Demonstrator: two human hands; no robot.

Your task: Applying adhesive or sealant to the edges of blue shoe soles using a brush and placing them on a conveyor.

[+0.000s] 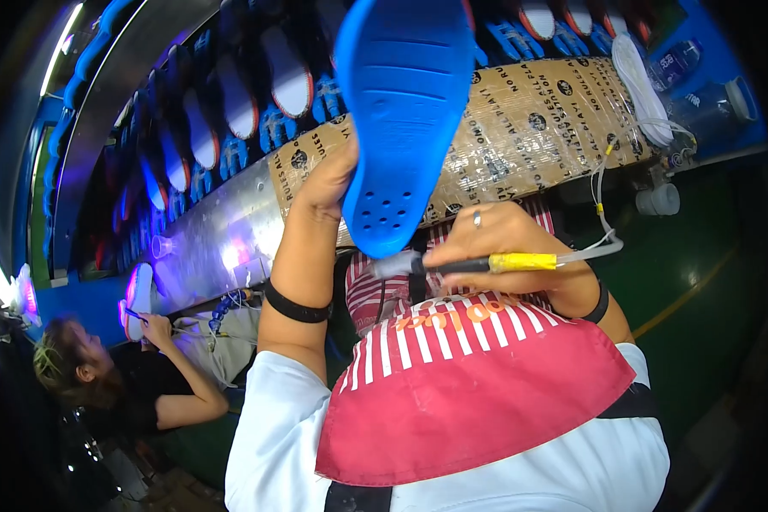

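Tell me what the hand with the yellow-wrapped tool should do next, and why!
Maybe slide the tool gently along the holed end of the blue sole: the right hand grips the tool, its blurred tip is close to that end, and the left hand holds the sole up.

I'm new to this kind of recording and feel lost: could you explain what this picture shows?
There is no machine arm here, just a person's bare hands. The picture comes from a wide fisheye camera on that person's head, looking down, so straight edges bend near the rim. The left hand holds up a blue sole-shaped piece with small holes at its near end. The right hand grips a slim tool with a yellow band and a pale tube. Printed cardboard covers part of the bench, with a white sole at its right end. At left, another person works too.
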